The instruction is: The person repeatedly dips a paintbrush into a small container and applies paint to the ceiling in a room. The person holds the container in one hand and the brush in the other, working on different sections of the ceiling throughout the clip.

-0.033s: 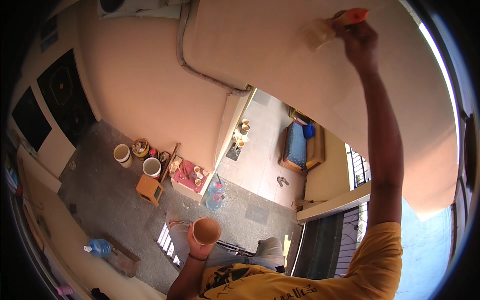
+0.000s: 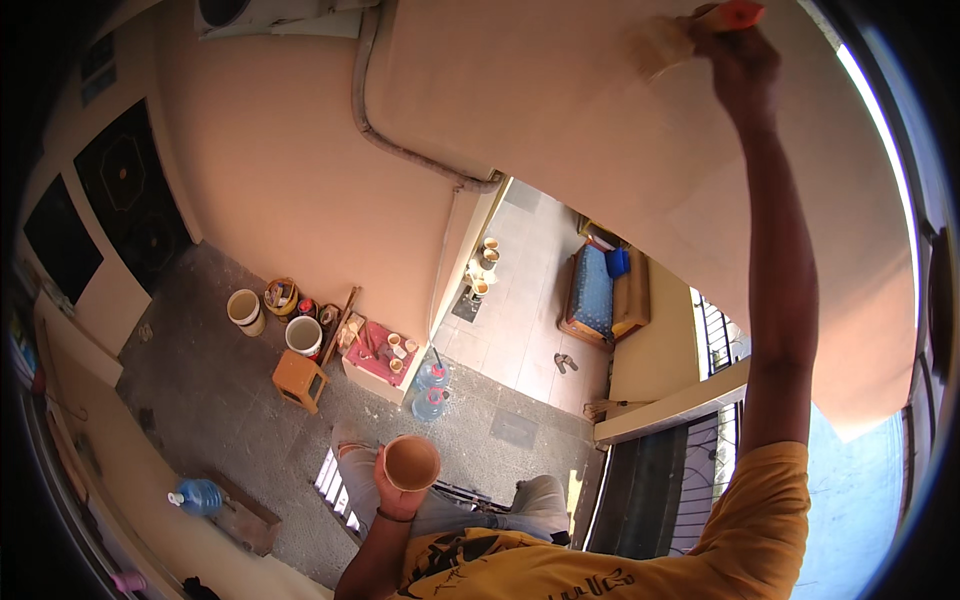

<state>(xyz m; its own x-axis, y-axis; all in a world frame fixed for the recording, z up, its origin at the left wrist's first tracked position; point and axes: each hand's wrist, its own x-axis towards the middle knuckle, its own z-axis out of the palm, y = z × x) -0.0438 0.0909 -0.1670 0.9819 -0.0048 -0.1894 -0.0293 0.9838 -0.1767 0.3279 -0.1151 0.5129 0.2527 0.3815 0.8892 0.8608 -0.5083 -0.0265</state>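
My right hand (image 2: 738, 62) is raised at the upper right, closed on a paintbrush with a red-orange handle (image 2: 742, 15). Its pale bristles (image 2: 658, 48), blurred, are against or very near the peach painted surface (image 2: 560, 100) overhead. Low in the view my left hand (image 2: 388, 485) grips a small round pot (image 2: 411, 462), held upright with tan-coloured contents inside. The pot is above my grey-trousered legs.
Below are buckets (image 2: 246, 310), an orange stool (image 2: 298, 382), a pink-topped ledge (image 2: 368, 345) with small cups, and blue water jugs (image 2: 430, 405). A cushioned sofa (image 2: 592, 290) stands on the tiled floor beyond. A pipe (image 2: 410, 148) runs along the wall. A railing is at right.
My right hand and the brush have shifted a little to the right and upward along the surface. My left hand and the pot look unmoved.
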